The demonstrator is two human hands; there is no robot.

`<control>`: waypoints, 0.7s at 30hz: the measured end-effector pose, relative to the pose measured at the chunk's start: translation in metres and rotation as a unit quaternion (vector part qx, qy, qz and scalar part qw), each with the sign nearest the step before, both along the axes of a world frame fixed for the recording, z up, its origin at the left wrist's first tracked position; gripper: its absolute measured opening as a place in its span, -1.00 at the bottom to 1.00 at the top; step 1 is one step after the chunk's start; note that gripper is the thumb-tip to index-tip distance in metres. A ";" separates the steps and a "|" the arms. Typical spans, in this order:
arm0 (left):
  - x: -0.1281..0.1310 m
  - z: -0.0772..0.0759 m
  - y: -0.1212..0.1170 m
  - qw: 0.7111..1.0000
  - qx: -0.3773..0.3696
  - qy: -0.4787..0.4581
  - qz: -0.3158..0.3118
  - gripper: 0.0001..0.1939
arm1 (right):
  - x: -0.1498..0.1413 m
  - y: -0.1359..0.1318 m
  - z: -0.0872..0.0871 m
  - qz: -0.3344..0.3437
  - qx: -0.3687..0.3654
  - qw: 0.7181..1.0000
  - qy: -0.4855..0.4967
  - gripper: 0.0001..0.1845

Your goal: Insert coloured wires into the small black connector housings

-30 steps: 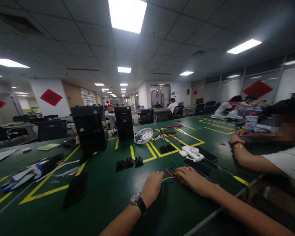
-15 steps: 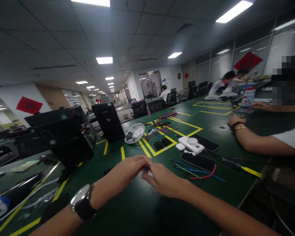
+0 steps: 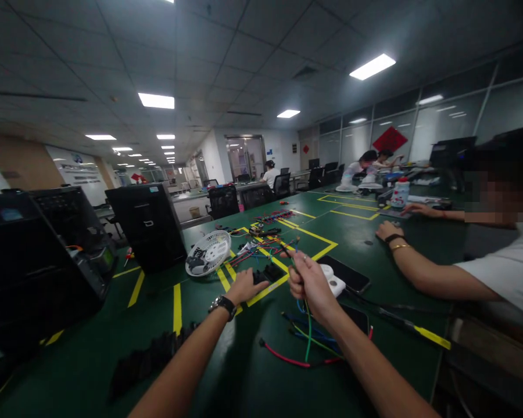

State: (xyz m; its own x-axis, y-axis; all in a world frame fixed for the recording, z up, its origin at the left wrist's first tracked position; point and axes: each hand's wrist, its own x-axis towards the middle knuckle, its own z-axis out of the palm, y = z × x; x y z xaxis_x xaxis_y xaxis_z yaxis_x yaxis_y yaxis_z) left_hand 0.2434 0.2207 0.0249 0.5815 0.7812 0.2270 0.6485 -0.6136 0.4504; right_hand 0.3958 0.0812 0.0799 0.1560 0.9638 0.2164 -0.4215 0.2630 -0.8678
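My right hand (image 3: 311, 284) is closed round a green wire (image 3: 308, 334) with a dark tip sticking out above the fingers. The wire's lower part hangs down over the table. My left hand (image 3: 243, 287), with a watch at the wrist, reaches to a small pile of black pieces (image 3: 268, 273) inside a yellow-taped square. Its thumb stands apart from the fingers; whether the fingertips touch a piece I cannot make out. Below my right hand lie a red wire (image 3: 287, 360) and several blue and green wires, partly over a dark phone (image 3: 357, 319).
A white basket (image 3: 209, 252) stands left of more coloured wires (image 3: 261, 249). Black computer cases (image 3: 146, 226) stand at left, with a black heap (image 3: 146, 360) nearer me. A white device (image 3: 336, 284) and another phone (image 3: 348, 274) lie at right, near a co-worker's arm (image 3: 422, 261).
My hands were together over the near table; now they are apart. The left has moved out to the black pieces, and the right has lifted with a green wire. The view has shifted.
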 end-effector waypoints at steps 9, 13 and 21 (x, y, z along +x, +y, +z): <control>-0.022 0.002 -0.010 0.996 0.011 -0.059 0.061 -0.58 | -0.001 0.004 -0.010 -0.019 0.009 0.999 -0.030 -0.61; -0.061 0.021 -0.068 0.956 -0.151 -0.244 0.060 -0.50 | 0.003 -0.001 -0.006 -0.031 0.030 0.998 -0.055 -0.65; -0.145 0.000 -0.195 0.847 -0.342 -0.387 0.124 -0.34 | 0.001 -0.024 0.025 -0.120 0.097 0.901 -0.405 -0.79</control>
